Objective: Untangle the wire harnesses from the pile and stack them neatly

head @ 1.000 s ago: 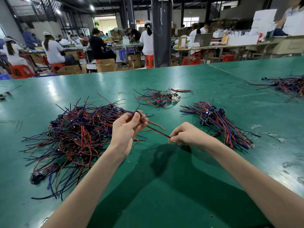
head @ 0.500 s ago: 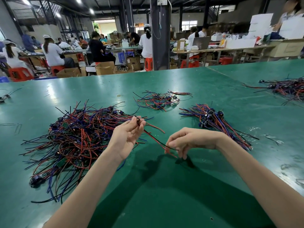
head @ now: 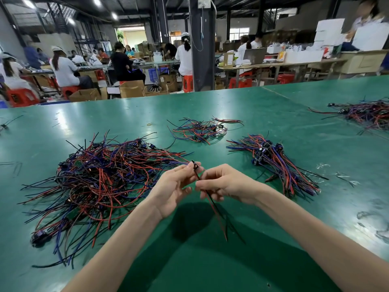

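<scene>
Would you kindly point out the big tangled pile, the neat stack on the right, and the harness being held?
tangled pile (head: 101, 175), head view, on the dense middle of the wires.
neat stack (head: 273, 163), head view, on the bundled wires near the connectors.
held harness (head: 216, 211), head view, on its wires hanging below the hands.

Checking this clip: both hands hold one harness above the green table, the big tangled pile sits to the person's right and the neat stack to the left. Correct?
Not quite. The head view shows the sides reversed: the tangled pile lies to the person's left and the neat stack to the right. The left hand and right hand do hold one harness above the green table.
</scene>
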The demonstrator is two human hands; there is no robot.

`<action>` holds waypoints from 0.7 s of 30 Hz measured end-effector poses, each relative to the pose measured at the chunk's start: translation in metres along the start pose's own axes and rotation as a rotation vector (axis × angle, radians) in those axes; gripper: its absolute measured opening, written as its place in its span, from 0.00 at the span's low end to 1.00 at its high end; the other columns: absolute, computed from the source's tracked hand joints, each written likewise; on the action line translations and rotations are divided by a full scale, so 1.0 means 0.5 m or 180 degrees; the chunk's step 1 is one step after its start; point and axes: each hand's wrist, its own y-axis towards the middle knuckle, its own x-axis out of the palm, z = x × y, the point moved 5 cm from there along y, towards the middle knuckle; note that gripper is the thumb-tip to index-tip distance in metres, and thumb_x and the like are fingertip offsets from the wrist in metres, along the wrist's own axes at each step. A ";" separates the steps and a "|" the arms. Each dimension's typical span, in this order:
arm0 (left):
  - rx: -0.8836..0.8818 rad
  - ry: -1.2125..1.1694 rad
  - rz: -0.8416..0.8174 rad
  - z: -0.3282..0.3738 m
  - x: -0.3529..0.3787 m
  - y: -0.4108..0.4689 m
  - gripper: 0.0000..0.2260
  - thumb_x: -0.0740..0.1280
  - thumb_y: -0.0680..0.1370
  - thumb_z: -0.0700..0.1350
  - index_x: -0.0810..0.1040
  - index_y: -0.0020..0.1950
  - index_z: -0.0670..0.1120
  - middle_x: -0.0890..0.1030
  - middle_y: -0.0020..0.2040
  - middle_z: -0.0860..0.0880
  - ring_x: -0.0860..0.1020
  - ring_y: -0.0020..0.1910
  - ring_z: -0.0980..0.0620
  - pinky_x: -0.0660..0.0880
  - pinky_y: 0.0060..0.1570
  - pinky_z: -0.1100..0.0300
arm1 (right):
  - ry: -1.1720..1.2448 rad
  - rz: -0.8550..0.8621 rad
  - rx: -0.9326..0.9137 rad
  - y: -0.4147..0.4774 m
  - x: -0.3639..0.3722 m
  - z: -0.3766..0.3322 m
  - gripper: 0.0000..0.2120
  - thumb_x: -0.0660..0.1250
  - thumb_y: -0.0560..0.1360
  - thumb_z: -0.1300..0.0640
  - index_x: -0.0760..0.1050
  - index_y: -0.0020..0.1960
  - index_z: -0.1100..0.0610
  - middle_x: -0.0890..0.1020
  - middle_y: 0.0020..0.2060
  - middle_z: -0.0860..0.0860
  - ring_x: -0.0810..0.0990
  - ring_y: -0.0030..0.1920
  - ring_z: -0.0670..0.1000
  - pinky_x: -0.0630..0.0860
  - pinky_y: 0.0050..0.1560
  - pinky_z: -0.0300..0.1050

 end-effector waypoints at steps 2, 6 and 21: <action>-0.0049 0.0030 0.0037 -0.005 -0.001 0.002 0.10 0.64 0.75 0.49 0.79 0.54 0.48 0.83 0.46 0.55 0.77 0.39 0.61 0.69 0.31 0.68 | 0.0044 0.0220 -0.0062 0.001 -0.018 -0.011 0.08 0.68 0.75 0.61 0.78 0.37 0.57 0.81 0.30 0.52 0.71 0.22 0.43 0.65 0.22 0.33; -0.0285 0.0015 0.0025 -0.015 -0.002 0.000 0.13 0.61 0.79 0.51 0.78 0.59 0.47 0.83 0.49 0.54 0.76 0.40 0.60 0.70 0.36 0.66 | 0.0350 0.1022 -0.0270 -0.007 -0.101 -0.047 0.05 0.67 0.75 0.64 0.78 0.40 0.62 0.80 0.27 0.51 0.71 0.21 0.43 0.66 0.22 0.32; -0.0446 0.0117 -0.0391 -0.039 0.013 -0.002 0.11 0.61 0.79 0.44 0.78 0.58 0.44 0.83 0.46 0.53 0.78 0.35 0.59 0.74 0.34 0.66 | -0.2413 0.2890 0.1508 -0.100 -0.354 0.009 0.05 0.67 0.70 0.63 0.81 0.43 0.65 0.83 0.38 0.61 0.80 0.45 0.59 0.76 0.46 0.47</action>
